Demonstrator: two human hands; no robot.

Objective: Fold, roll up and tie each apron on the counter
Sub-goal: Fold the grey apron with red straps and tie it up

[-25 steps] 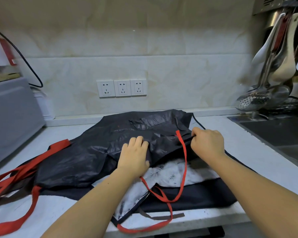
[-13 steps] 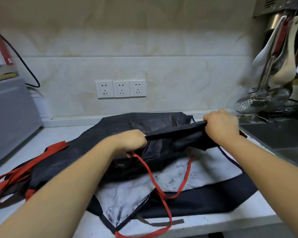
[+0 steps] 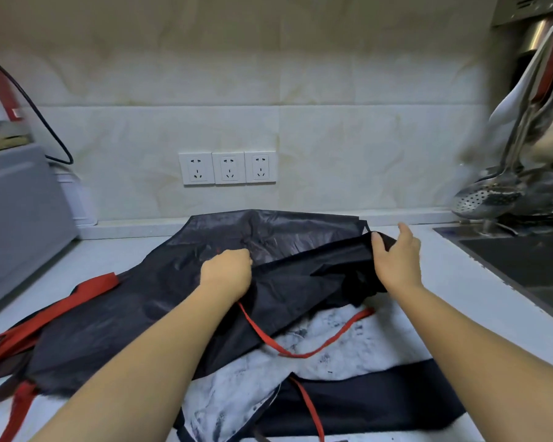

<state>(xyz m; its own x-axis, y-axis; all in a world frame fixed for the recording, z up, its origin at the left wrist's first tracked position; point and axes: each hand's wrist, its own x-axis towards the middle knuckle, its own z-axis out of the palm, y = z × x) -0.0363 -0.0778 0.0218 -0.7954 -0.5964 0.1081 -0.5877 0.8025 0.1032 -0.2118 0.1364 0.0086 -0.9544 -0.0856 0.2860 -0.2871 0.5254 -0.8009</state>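
Black apron [image 3: 147, 314] with red ties [image 3: 87, 290]; its underside [image 3: 358, 352] white, smudged dark. Cream marbled wall tiles [image 3: 348, 145] at twelve o'clock, white sockets [image 3: 228, 167]; grey appliance [image 3: 17, 224] at nine o'clock.

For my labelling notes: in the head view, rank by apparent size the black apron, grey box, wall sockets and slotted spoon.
1. black apron
2. grey box, cut off by the frame edge
3. wall sockets and slotted spoon: look about alike

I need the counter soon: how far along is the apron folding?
Nothing looks finished: no rolled or tied apron shows. In hand: left hand and right hand grip an edge of the black apron, raised off the pile. Left: folding, rolling, tying it, then the white-lined apron underneath.
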